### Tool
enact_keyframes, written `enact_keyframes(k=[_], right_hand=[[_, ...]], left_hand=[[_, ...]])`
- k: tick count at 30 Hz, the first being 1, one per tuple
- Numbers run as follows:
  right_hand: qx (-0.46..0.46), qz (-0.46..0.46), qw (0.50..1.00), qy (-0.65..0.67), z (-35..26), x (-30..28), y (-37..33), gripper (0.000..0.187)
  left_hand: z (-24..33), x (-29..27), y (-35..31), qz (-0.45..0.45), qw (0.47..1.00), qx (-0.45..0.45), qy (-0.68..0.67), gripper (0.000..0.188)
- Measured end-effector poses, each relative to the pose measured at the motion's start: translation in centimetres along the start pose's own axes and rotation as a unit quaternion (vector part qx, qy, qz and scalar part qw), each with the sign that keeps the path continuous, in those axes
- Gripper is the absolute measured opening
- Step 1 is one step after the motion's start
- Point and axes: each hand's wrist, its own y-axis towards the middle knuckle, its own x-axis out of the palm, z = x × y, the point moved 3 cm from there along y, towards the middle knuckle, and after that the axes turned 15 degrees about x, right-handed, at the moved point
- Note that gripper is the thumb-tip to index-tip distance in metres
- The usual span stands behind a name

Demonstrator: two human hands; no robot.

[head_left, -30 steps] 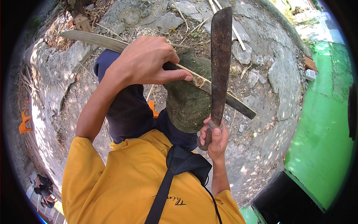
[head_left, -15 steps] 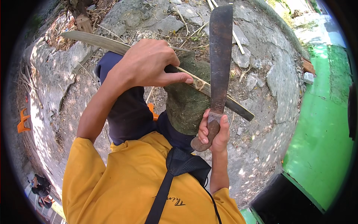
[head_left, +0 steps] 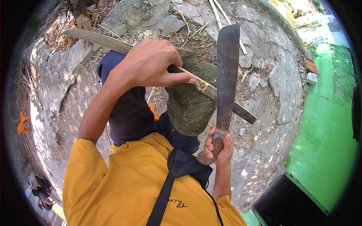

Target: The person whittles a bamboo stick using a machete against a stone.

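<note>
My left hand is closed round a long split bamboo strip that slants across my lap from upper left to lower right. Its thumb presses beside a pale node on the strip, and the fingers' undersides are hidden. In my right hand is the brown handle of a machete, fingers wrapped round it. The dark, rust-marked machete blade points up and away from me, crossing over the strip near its right end. Beneath the strip, a dusty green cloth pad covers my knee.
Pale thin strips lie on the cracked, stony ground ahead. A wooden stump stands at the far left. An orange object is at the left edge. Green-painted floor runs along the right. Another person is at the lower left.
My right hand has drawn the machete back toward me and slightly right, so the blade tip sits lower. The left hand and the bamboo strip have hardly moved.
</note>
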Motion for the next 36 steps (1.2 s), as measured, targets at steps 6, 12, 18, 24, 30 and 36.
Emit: enact_keyframes(k=[6, 12, 18, 24, 30, 36], right_hand=[[0.010, -0.004, 1.000, 0.000, 0.7, -0.4, -0.7, 0.071], [0.016, -0.018, 1.000, 0.012, 0.8, -0.8, -0.6, 0.071], [0.020, 0.014, 0.999, -0.038, 0.6, -0.1, -0.3, 0.074], [0.019, -0.012, 1.000, -0.008, 0.4, -0.1, -0.2, 0.068], [0.028, -0.038, 0.999, 0.014, 0.4, 0.7, 1.0, 0.069], [-0.012, -0.015, 1.000, 0.007, -0.3, 1.3, 2.0, 0.069]], left_hand=[[0.0, -0.1, 0.1, -0.005, 1.000, -0.004, -0.008, 0.073], [0.0, 0.0, 0.1, -0.003, 1.000, 0.001, -0.006, 0.074], [-0.3, 0.1, 0.3, -0.029, 0.999, -0.016, -0.026, 0.076], [-0.3, 0.2, 0.3, -0.025, 1.000, -0.005, -0.015, 0.074], [0.0, 0.1, 0.4, -0.039, 0.999, -0.004, -0.004, 0.073], [0.3, 0.2, 0.3, -0.007, 1.000, 0.001, -0.010, 0.072]])
